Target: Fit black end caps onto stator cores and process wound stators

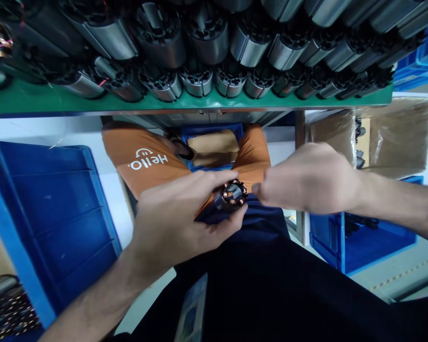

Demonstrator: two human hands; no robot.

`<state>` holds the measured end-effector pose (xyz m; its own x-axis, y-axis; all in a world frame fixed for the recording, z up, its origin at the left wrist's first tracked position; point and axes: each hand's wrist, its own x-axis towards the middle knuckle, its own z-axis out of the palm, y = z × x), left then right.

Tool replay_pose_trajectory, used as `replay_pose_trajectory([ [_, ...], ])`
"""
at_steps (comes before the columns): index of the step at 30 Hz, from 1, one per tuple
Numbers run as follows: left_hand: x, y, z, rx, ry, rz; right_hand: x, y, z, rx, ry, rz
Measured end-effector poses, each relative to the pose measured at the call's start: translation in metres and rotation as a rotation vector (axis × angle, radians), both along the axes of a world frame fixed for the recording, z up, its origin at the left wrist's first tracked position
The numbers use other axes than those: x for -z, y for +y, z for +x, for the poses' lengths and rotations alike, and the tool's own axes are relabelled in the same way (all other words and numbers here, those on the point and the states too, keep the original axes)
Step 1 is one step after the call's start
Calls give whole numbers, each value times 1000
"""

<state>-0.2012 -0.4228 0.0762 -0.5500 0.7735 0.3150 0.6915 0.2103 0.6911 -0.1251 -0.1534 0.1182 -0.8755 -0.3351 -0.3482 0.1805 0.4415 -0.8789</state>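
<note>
My left hand (178, 216) is wrapped round a small motor stator (233, 194), a dark cylinder with copper windings showing at its open end. That end points toward the right, between my thumb and fingers. Just to the right of it is my right hand (310, 179), closed in a fist and blurred by motion. Its thumb tip is close to the stator's open end, with a small gap between them. Whatever the right fingers hold, if anything, is hidden. Both hands are above my lap.
Several rows of metal stators (207, 42) stand on a green bench (207, 100) ahead. A blue crate (57, 209) is at left, another blue bin (381, 251) at right. A plastic-lined box (399, 135) lies right. Under the bench sits a blue tray with cardboard (214, 145).
</note>
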Motion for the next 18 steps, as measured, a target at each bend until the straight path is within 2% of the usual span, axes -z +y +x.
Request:
replay_pose_trajectory([
  [2, 4, 0, 0, 6, -251, -49, -12, 9, -1, -26, 150, 102],
  [4, 8, 0, -1, 14, -320, 30, -18, 20, -2, 25, 155, 91],
  [6, 10, 0, -1, -18, -223, 139, -17, 29, -4, 125, 24, -31],
  [8, 10, 1, 1, -16, -76, 195, -9, 31, -5, 188, -238, -217],
  [10, 8, 4, 3, -26, 50, 189, 2, 26, -5, 151, -489, -359],
  [12, 6, 7, 4, -17, 176, 215, 9, 17, -4, 81, -593, -406],
  [13, 5, 8, 4, 9, 224, 215, 10, 12, -3, 60, -542, -372],
  [15, 3, 11, 4, 24, 243, 145, 7, 6, -1, 47, -301, -209],
  [18, 4, 12, 2, 9, -40, -8, -6, 6, -1, 36, 10, 10],
])
